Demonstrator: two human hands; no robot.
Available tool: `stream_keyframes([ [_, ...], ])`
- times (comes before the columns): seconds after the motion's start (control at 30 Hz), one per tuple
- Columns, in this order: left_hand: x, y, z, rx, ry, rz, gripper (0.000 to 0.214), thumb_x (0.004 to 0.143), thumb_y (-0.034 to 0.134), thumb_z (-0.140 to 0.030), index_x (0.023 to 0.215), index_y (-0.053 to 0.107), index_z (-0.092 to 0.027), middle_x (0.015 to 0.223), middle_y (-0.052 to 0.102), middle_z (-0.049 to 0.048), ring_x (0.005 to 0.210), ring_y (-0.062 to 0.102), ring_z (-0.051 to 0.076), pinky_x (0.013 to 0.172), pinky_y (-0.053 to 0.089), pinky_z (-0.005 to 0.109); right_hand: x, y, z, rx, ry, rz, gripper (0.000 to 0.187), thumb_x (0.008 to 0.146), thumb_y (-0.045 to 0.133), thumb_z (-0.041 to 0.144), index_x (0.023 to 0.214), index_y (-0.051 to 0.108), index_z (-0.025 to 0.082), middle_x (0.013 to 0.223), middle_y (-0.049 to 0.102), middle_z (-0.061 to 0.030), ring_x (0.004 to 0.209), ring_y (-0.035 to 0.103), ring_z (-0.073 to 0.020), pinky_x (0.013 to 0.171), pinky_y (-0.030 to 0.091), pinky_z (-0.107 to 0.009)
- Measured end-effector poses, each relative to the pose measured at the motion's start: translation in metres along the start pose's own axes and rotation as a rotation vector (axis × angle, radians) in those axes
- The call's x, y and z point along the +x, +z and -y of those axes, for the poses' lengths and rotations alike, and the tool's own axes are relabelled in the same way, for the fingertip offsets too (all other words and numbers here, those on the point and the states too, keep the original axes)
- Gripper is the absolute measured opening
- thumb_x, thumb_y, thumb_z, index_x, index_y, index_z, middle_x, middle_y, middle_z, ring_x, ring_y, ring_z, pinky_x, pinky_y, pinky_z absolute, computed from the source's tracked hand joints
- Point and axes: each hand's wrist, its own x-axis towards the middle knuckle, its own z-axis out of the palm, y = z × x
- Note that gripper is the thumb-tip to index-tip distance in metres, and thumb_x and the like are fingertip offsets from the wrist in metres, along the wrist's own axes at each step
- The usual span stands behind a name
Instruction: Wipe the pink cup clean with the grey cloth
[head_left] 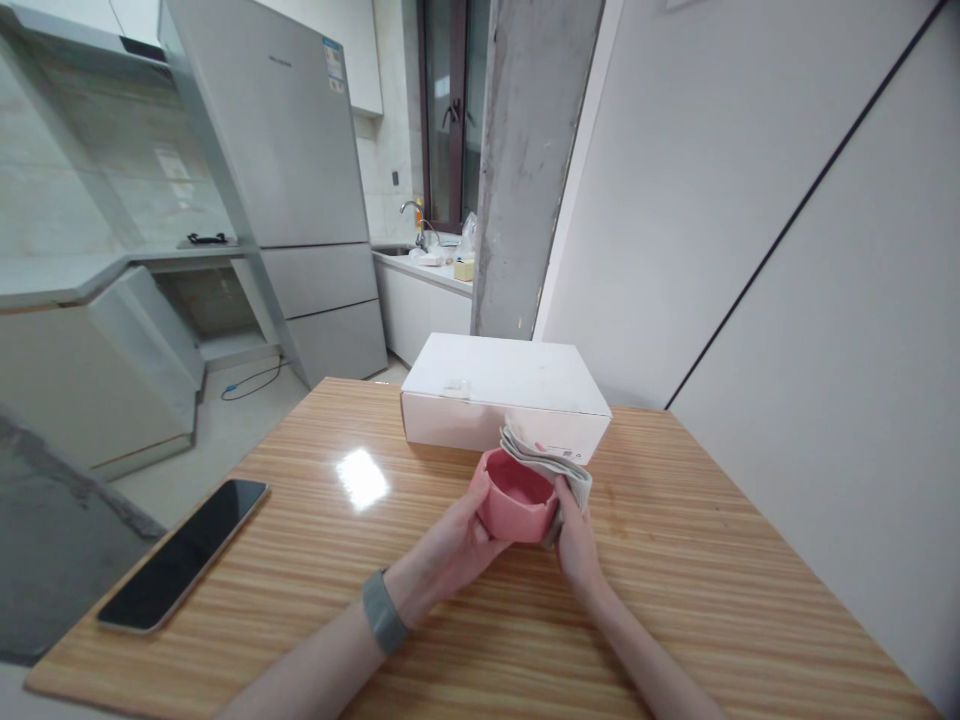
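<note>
1. Pink bowl (516, 497): table (675, 600) centre, interior empty, tilted toward the person.
2. Left hand (450, 545): clasped on bowl's nine-o'clock wall.
3. Right hand (576, 540): pinching folded grey cloth (551, 462) against the three-o'clock rim.
4. White box (504, 392): closed, just beyond at twelve o'clock.
5. Phone (184, 552): nine o'clock, face up.

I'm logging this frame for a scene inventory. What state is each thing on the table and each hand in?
Pink bowl: tilted toward the camera, held above the table, inside looks empty.
Folded cloth: pressed against the bowl's right rim.
Left hand: gripping the bowl's left side.
Right hand: holding the cloth against the bowl.
White box: lid closed, lying flat.
Phone: screen dark, flat near the table's left edge.
Wooden table: glossy, with a glare spot.
</note>
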Motion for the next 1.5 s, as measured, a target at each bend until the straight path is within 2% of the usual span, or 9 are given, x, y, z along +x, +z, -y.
stream_keyframes([
  [0.13,-0.001,0.001,-0.006,0.037,-0.158,0.030,0.054,0.091,0.050,-0.055,0.135,0.054,-0.022,0.138,0.057,0.0106,0.125,0.054,0.024,0.106,0.041,0.038,0.006,-0.002,0.002,0.114,0.073,-0.105,0.030,0.079,0.067,0.047,0.100,0.072,0.026,0.104,0.076,0.0018,0.116,0.062,-0.0226,0.104,0.043,-0.036],
  [0.23,0.000,-0.005,-0.008,0.134,-0.229,-0.029,0.059,0.091,0.047,-0.059,0.133,0.055,-0.019,0.131,0.061,0.0143,0.115,0.061,0.026,0.098,0.046,0.041,0.011,-0.004,0.002,0.170,0.129,-0.088,0.031,0.079,0.064,0.049,0.097,0.072,0.025,0.103,0.077,0.0007,0.111,0.066,-0.0242,0.101,0.047,-0.038],
  [0.37,0.000,-0.015,-0.007,0.174,-0.194,-0.080,0.042,0.092,0.056,-0.042,0.122,0.063,-0.014,0.120,0.067,0.0144,0.105,0.064,0.023,0.095,0.049,0.038,0.012,-0.005,0.005,0.197,0.161,-0.049,0.032,0.079,0.064,0.051,0.094,0.073,0.024,0.099,0.079,-0.0004,0.106,0.069,-0.0258,0.101,0.048,-0.040],
  [0.63,-0.007,-0.022,-0.015,0.169,-0.254,0.064,0.037,0.080,0.072,-0.028,0.113,0.066,-0.011,0.102,0.072,0.0138,0.086,0.069,0.024,0.079,0.057,0.039,0.007,0.002,0.021,0.264,0.244,0.121,0.033,0.078,0.062,0.053,0.091,0.074,0.026,0.091,0.079,-0.0024,0.105,0.069,-0.0300,0.096,0.051,-0.044],
  [0.8,-0.007,-0.019,-0.015,0.212,-0.191,0.088,0.035,0.077,0.075,-0.025,0.108,0.067,-0.008,0.097,0.071,0.0145,0.081,0.069,0.023,0.074,0.060,0.039,0.008,-0.003,0.020,0.246,0.227,0.153,0.035,0.080,0.063,0.050,0.102,0.073,0.025,0.100,0.079,-0.0023,0.108,0.068,-0.0300,0.098,0.049,-0.045],
  [0.93,-0.009,-0.013,-0.018,0.305,-0.131,0.084,0.039,0.076,0.076,-0.020,0.112,0.066,-0.010,0.105,0.071,0.0156,0.084,0.069,0.023,0.073,0.061,0.039,0.009,-0.008,0.014,0.126,0.143,0.089,0.041,0.080,0.065,0.052,0.109,0.071,0.023,0.111,0.076,-0.0031,0.114,0.064,-0.0306,0.105,0.044,-0.045],
  [1.33,-0.006,-0.006,0.000,0.291,0.062,-0.074,0.049,0.077,0.075,-0.017,0.123,0.058,-0.015,0.121,0.066,0.0153,0.104,0.066,0.028,0.081,0.057,0.040,-0.004,0.005,0.002,0.012,-0.041,0.020,0.049,0.077,0.070,0.050,0.121,0.067,0.027,0.132,0.065,-0.0021,0.130,0.052,-0.0263,0.118,0.026,-0.042],
  [1.4,-0.005,-0.007,-0.002,0.265,0.014,-0.068,0.047,0.079,0.074,-0.021,0.123,0.058,-0.015,0.122,0.066,0.0153,0.104,0.065,0.029,0.084,0.056,0.043,0.000,0.002,0.001,0.033,-0.013,0.003,0.047,0.076,0.071,0.049,0.117,0.069,0.027,0.128,0.068,-0.0019,0.128,0.054,-0.0270,0.116,0.029,-0.042],
  [1.5,-0.001,-0.009,-0.006,0.165,-0.132,-0.097,0.044,0.088,0.060,-0.045,0.117,0.063,-0.012,0.113,0.070,0.0159,0.097,0.068,0.028,0.085,0.055,0.045,0.010,-0.007,-0.003,0.075,0.027,-0.040,0.042,0.077,0.070,0.049,0.113,0.071,0.027,0.120,0.072,-0.0007,0.123,0.058,-0.0281,0.113,0.033,-0.042],
])
